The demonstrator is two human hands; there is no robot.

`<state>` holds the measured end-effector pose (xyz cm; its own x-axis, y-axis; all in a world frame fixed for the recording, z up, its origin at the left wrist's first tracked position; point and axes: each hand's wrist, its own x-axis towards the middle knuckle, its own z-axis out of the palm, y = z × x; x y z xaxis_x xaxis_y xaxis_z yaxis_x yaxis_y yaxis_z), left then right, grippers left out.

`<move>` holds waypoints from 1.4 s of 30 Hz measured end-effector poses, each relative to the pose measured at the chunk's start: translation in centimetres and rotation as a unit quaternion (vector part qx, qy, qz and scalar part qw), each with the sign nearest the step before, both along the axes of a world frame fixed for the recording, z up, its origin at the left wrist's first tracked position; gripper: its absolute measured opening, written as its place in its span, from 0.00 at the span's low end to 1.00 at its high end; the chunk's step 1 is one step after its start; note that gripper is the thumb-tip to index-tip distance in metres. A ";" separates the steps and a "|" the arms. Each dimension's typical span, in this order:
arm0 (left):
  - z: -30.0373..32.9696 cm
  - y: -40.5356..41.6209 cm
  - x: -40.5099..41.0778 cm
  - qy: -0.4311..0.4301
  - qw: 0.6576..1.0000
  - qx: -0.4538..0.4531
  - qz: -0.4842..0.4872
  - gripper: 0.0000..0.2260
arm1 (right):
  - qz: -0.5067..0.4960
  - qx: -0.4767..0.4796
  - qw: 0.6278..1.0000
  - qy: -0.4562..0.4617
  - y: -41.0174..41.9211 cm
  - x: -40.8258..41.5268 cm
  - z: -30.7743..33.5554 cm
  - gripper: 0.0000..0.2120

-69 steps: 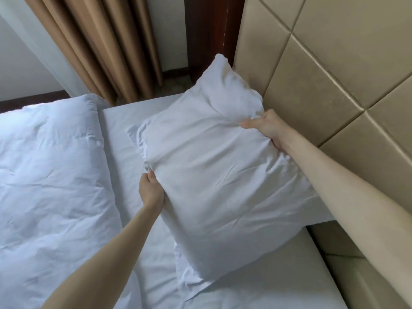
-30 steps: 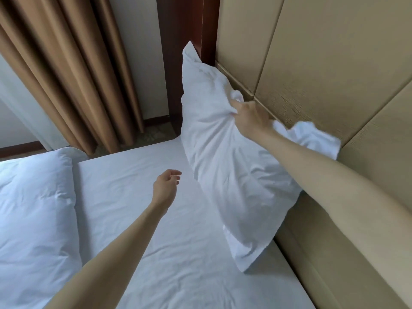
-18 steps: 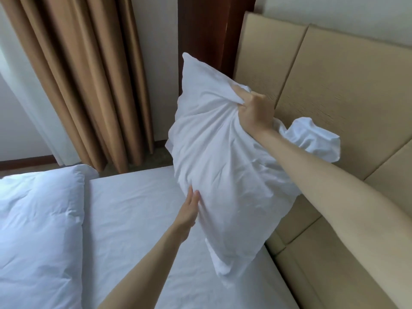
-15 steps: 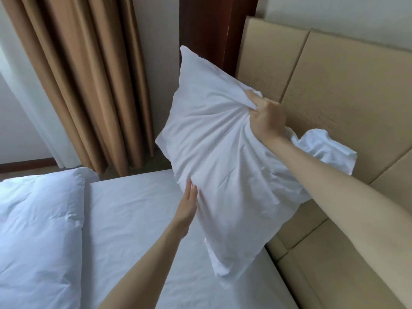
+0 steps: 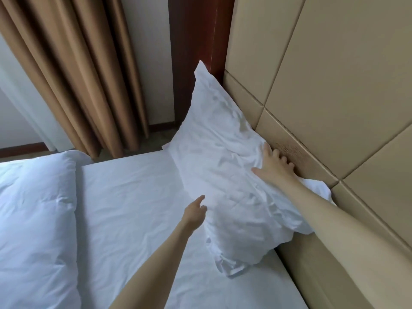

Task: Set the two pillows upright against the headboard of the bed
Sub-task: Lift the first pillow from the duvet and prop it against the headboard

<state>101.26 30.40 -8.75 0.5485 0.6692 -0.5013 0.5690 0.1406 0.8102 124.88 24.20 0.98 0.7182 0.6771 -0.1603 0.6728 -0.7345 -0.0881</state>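
A white pillow (image 5: 227, 175) leans upright against the beige padded headboard (image 5: 334, 90), its bottom corner on the white sheet (image 5: 133, 208). My right hand (image 5: 273, 165) lies flat on the pillow's upper edge, fingers spread and touching the headboard, holding nothing. My left hand (image 5: 194, 214) hovers beside the pillow's front face with fingers loosely apart, about touching the fabric. A second pillow is not in view.
A folded white duvet (image 5: 35, 219) covers the left of the bed. Brown curtains (image 5: 73, 70) hang beyond the bed's far edge, beside a dark wooden post (image 5: 196, 52). The headboard's lower padded ledge (image 5: 323, 275) runs along the right.
The pillow came down from the air and now rests on the bed against the headboard. My right hand released its pinch and opened flat on it. My left hand drew slightly back.
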 end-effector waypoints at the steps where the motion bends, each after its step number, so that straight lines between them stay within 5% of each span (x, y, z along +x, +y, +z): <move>1: 0.1 0.0 -0.2 0.004 1.000 -0.001 0.005 0.24 | 0.012 -0.011 1.000 -0.021 -0.3 -0.3 -0.3 0.43; 4: 0.4 0.1 -0.7 0.000 1.000 0.005 0.014 0.23 | 0.033 -0.046 0.997 -0.061 -1.0 -0.3 0.1 0.39; 6: 0.9 0.1 -1.0 -0.004 1.000 0.016 0.017 0.23 | 0.070 -0.043 0.992 -0.095 -1.4 0.4 1.0 0.27; 12: 4.0 -0.1 -1.3 -0.036 0.995 0.072 0.055 0.22 | 0.077 0.131 0.984 -0.090 -2.9 0.6 4.7 0.24; 18: 6.4 -1.0 -2.3 -0.029 0.993 0.091 0.069 0.25 | 0.107 -0.117 0.987 -0.032 -5.4 -1.6 4.5 0.29; 25: 9.5 -3.5 -4.5 -0.048 0.991 0.098 0.071 0.21 | 0.155 -0.055 0.986 0.018 -8.1 -3.4 8.1 0.27; 29: 13.0 -4.8 -6.5 -0.076 0.983 0.136 0.095 0.18 | 0.162 0.080 0.979 0.100 -8.6 -6.9 10.1 0.22; 34: 17.6 -7.4 -11.3 -0.133 0.967 0.160 0.149 0.16 | 0.113 0.280 0.925 0.231 -10.4 -12.9 13.4 0.12; 42: 22.6 -13.0 -22.5 -0.174 0.941 0.223 0.183 0.17 | 0.086 0.422 0.841 0.328 -16.5 -24.2 16.4 0.11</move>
